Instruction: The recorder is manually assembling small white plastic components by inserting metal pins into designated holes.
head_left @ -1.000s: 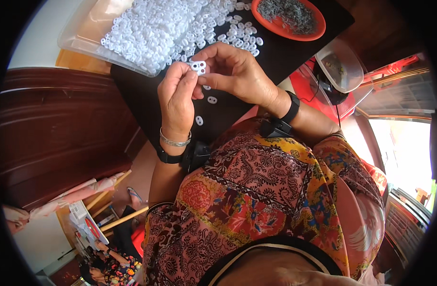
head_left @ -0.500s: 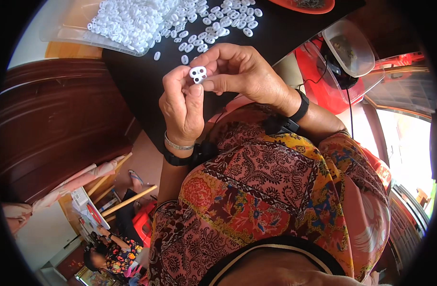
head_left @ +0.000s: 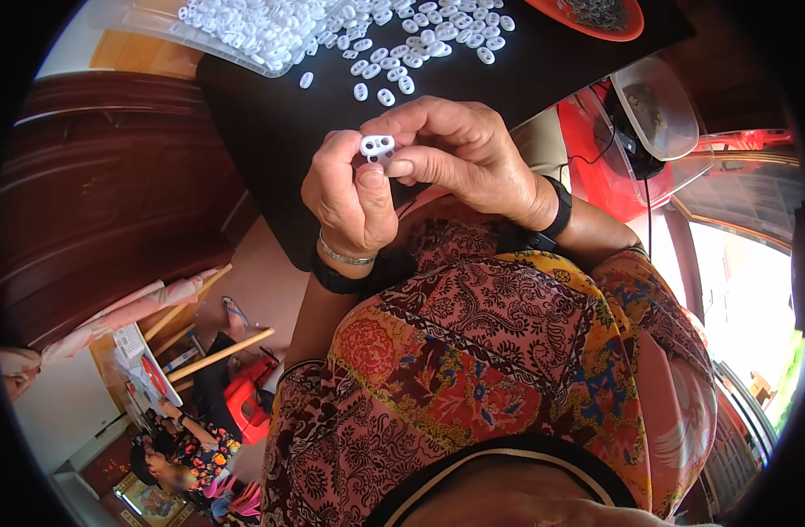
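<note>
My left hand (head_left: 351,191) and my right hand (head_left: 462,158) meet above the dark tabletop (head_left: 270,158). Between their fingertips sits a small white two-hole plastic cord lock (head_left: 378,147), its rounded face with two dark holes turned up. Part of it below the face shows near both thumbs; the rest is hidden by the fingers. The thumb and fingers of my left hand pinch it from the left, and those of my right hand from the right. Beyond my hands lie several loose white two-hole oval pieces (head_left: 386,97).
A clear plastic tray (head_left: 270,68) heaped with white pieces stands at the far left. An orange bowl (head_left: 626,33) of small grey metal bits is at the far right. Plastic tubs (head_left: 675,110) stand right of the table. A person (head_left: 205,457) is in the lower left background.
The cord lock has turned in my fingers: its two holes now lie side by side in a level row. The tabletop and its pieces have shifted up and right in view.
</note>
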Demonstrator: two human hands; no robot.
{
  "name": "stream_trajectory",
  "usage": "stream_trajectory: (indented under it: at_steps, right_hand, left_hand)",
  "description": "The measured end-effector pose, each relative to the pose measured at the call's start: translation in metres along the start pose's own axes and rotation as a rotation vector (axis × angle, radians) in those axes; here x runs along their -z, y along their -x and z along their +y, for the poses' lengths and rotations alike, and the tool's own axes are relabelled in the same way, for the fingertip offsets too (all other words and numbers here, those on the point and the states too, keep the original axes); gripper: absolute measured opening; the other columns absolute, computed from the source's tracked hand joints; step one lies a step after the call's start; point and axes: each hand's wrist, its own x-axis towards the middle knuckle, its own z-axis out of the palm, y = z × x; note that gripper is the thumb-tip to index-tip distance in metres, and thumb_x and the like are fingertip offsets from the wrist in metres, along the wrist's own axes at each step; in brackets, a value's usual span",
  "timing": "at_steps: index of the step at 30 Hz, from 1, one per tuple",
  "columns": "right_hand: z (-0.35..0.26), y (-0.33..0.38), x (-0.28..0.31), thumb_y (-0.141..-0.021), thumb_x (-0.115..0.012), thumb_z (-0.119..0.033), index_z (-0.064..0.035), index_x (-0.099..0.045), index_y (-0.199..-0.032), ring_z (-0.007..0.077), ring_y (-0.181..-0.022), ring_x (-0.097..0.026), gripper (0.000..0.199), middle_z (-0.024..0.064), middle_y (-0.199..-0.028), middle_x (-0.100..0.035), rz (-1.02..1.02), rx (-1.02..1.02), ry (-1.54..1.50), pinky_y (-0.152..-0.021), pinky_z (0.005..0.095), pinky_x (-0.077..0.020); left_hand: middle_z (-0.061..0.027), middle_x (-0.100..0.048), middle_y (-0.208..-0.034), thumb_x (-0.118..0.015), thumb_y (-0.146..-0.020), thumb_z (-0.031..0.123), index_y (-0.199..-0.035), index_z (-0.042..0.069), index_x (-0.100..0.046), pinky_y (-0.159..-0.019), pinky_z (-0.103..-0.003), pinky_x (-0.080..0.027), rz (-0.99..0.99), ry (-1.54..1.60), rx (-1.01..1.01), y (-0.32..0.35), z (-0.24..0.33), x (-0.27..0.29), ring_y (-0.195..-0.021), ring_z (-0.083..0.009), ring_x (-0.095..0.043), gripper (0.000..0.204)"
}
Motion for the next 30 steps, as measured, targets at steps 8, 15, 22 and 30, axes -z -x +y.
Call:
stream_trajectory:
  at_steps: [8, 15, 22, 30]
  right_hand:
    - [0.003, -0.008, 0.0, -0.087, -0.061, -0.008, 0.0019, -0.061, -0.103, 0.0169, -0.084, -0.065, 0.019, 0.0118, -0.096, -0.066, -0.074, 0.238, 0.301, -0.073, 0.0256, -0.0522]
    - [-0.005, -0.007, -0.005, -0.088, -0.059, -0.008, 0.0024, -0.061, -0.103, 0.0158, -0.083, -0.065, 0.018, 0.0109, -0.093, -0.066, -0.046, 0.131, 0.174, -0.071, 0.0254, -0.0519]
    - [-0.008, -0.01, -0.009, -0.088, -0.058, -0.002, 0.0026, -0.06, -0.102, 0.0137, -0.081, -0.064, 0.015, 0.0101, -0.091, -0.065, -0.037, 0.043, 0.066, -0.07, 0.0242, -0.0534]
    - [-0.049, -0.048, 0.021, -0.084, -0.065, -0.005, -0.0002, -0.064, -0.098, 0.0094, -0.081, -0.06, 0.014, 0.0048, -0.09, -0.066, -0.092, 0.003, 0.582, -0.075, 0.0245, -0.0494]
  left_hand:
    - [-0.0138, -0.057, -0.079, -0.042, -0.095, 0.023, -0.101, -0.004, -0.047, -0.055, -0.03, -0.044, 0.024, 0.057, -0.034, 0.001, -0.001, 0.0, -0.064, -0.0181, -0.054, 0.028]
    - [-0.0162, -0.057, -0.076, -0.044, -0.093, 0.017, -0.101, -0.006, -0.046, -0.05, -0.032, -0.045, 0.068, 0.166, 0.047, 0.004, 0.005, -0.004, -0.058, -0.0221, -0.055, 0.024]
    - [-0.004, -0.051, -0.067, -0.039, -0.096, 0.025, -0.099, -0.003, -0.049, -0.044, -0.022, -0.032, 0.192, 0.154, 0.155, 0.007, 0.008, -0.011, -0.051, -0.007, -0.039, 0.029]
    - [-0.0027, -0.048, -0.067, -0.041, -0.096, 0.023, -0.102, -0.003, -0.05, -0.054, -0.024, -0.035, 0.063, 0.21, 0.283, -0.003, 0.01, 0.005, -0.058, -0.0085, -0.042, 0.028]
